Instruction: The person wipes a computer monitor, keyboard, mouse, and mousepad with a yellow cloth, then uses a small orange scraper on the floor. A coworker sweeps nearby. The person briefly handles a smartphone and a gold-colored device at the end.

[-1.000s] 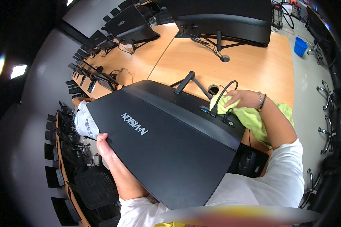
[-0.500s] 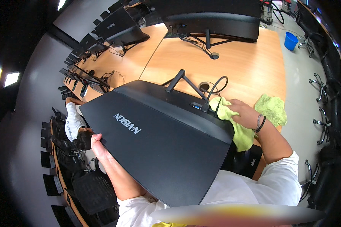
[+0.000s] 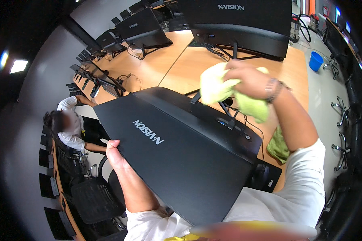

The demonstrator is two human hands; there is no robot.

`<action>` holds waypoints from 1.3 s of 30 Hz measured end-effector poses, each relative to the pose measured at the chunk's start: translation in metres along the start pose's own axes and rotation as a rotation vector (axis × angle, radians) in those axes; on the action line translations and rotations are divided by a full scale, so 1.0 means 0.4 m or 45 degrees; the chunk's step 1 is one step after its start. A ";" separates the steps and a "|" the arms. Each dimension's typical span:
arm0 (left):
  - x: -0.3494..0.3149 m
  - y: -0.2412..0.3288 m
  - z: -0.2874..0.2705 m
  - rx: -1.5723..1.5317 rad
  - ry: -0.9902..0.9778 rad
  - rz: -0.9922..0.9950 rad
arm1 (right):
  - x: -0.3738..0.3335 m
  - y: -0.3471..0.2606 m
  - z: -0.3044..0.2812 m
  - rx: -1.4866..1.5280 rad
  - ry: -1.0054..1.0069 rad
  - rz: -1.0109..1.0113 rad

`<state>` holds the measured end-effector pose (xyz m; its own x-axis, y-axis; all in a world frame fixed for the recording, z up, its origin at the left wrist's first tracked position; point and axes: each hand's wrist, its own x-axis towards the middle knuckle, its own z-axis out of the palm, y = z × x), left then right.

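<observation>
A black monitor lies tilted across in front of me, its back facing up. My left hand grips its left edge, with the thumb on the back and the other fingers hidden beneath. Above the monitor's far edge, near its stand, my right hand clutches a yellow-green cloth; hand and cloth are smeared by motion. Plugged cables come out of the ports on the monitor's back. Another green cloth lies on the wooden table, under my right forearm.
A black mouse sits on a dark pad to the right of the monitor. Across the table stands another large monitor, with more along the left. A person is at the left. A blue bucket and chair bases are on the floor.
My right hand has lifted the cloth off the monitor's port area and swung it away toward the far side. The person at the left has turned and straightened. My left hand keeps its grip.
</observation>
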<state>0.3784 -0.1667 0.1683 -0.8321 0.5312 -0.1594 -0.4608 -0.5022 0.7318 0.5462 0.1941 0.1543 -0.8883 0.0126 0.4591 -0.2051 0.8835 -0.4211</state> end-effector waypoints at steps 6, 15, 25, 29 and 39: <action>-0.001 -0.006 0.000 -0.158 -0.019 0.035 | 0.197 0.051 0.269 -0.346 -0.710 0.263; 0.002 -0.021 0.019 -0.226 0.014 0.104 | 0.235 0.172 0.224 -0.681 -1.048 0.813; 0.017 -0.017 -0.003 -0.289 0.006 0.128 | 0.241 0.091 0.248 -0.895 -1.160 0.648; 0.020 -0.027 0.002 -0.260 0.109 0.219 | 0.254 0.084 0.253 -0.767 -1.184 0.714; 0.029 -0.024 -0.013 -0.370 0.022 0.179 | 0.194 0.141 0.333 -0.790 -1.020 0.440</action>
<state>0.3716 -0.1593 0.1558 -0.8981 0.4319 -0.0832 -0.4073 -0.7452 0.5280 0.4111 0.1824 0.0621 -0.9155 0.1963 -0.3511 0.1539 0.9774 0.1453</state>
